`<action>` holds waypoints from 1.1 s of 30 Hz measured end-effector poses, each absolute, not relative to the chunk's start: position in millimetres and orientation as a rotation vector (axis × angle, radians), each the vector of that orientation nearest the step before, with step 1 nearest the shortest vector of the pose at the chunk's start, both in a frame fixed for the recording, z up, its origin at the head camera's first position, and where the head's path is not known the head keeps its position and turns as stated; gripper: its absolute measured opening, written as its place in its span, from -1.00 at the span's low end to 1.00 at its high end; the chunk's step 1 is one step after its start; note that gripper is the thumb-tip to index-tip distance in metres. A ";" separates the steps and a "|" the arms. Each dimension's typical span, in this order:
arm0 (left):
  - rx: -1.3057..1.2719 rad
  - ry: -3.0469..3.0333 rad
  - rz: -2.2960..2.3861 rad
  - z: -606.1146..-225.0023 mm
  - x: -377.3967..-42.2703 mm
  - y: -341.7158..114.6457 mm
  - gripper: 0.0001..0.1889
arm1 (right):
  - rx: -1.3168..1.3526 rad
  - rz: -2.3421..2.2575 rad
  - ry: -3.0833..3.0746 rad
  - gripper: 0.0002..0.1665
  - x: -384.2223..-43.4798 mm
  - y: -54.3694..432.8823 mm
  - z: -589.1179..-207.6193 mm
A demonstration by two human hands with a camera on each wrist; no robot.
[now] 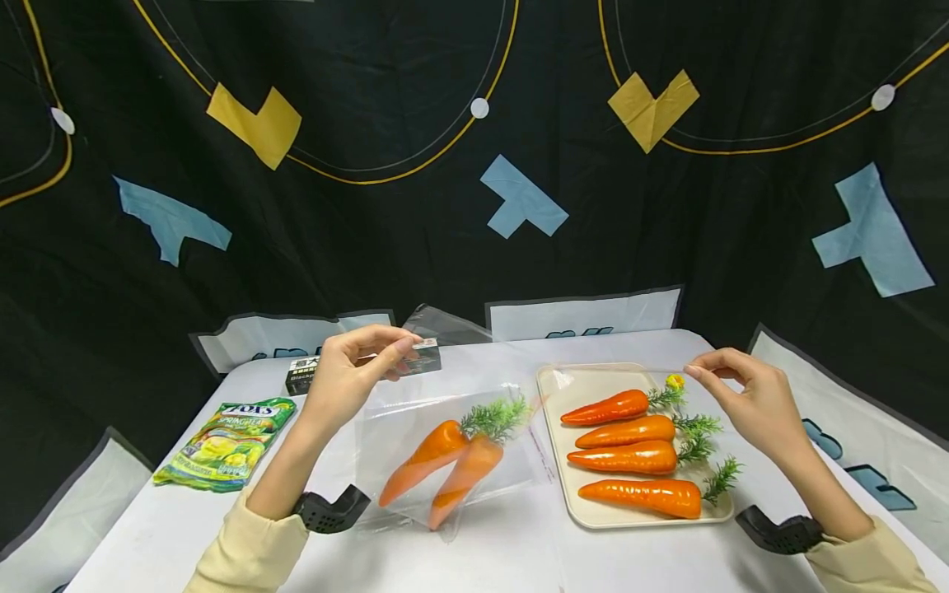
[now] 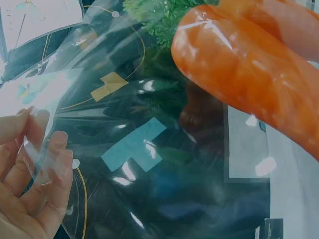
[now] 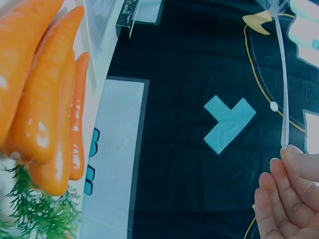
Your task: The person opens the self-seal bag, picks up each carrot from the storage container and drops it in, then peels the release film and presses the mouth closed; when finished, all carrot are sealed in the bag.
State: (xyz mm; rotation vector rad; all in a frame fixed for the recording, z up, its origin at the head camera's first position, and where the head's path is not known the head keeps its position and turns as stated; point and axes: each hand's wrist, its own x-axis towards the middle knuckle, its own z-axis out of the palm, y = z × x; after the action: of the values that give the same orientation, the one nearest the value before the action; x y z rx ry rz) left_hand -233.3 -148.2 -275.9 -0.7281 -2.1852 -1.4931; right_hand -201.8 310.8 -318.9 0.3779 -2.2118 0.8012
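Note:
My left hand (image 1: 348, 375) pinches the top edge of a clear plastic bag (image 1: 374, 445), which hangs over the white table with two toy carrots (image 1: 426, 461) inside. In the left wrist view, the bag's film stretches away from the fingertips and one carrot (image 2: 244, 74) lies large and close behind it. Off to the right, my right hand (image 1: 756, 395) is raised above a tray's far right corner. Between its thumb and forefinger it pinches the end of a thin translucent strip (image 3: 284, 99), drawn taut toward the bag.
Below my right hand sits a cream tray (image 1: 593, 380) with several more toy carrots (image 1: 630, 457), green tops pointing right. At the left lies a green and yellow Fox's packet (image 1: 226, 445). Dark small boxes (image 1: 300, 376) stand behind my left hand. A black curtain (image 1: 415, 247) hangs beyond the table.

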 end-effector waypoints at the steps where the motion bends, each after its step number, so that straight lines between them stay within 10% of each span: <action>1: -0.730 -2.182 -1.491 -276.0 -233.4 -148.4 -0.84 | 0.369 0.803 -2.217 -0.95 -201.4 312.4 -319.7; 33: -0.677 -2.128 -1.420 -280.0 -233.0 -144.8 -0.85 | 0.148 0.767 -2.293 -0.94 -192.1 345.1 -350.1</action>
State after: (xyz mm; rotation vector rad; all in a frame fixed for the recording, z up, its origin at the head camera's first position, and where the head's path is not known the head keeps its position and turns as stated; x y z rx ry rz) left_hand -233.0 -144.8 -280.0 -0.6773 -2.1285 -1.4200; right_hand -192.1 345.1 -350.1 0.1484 -2.2929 0.7671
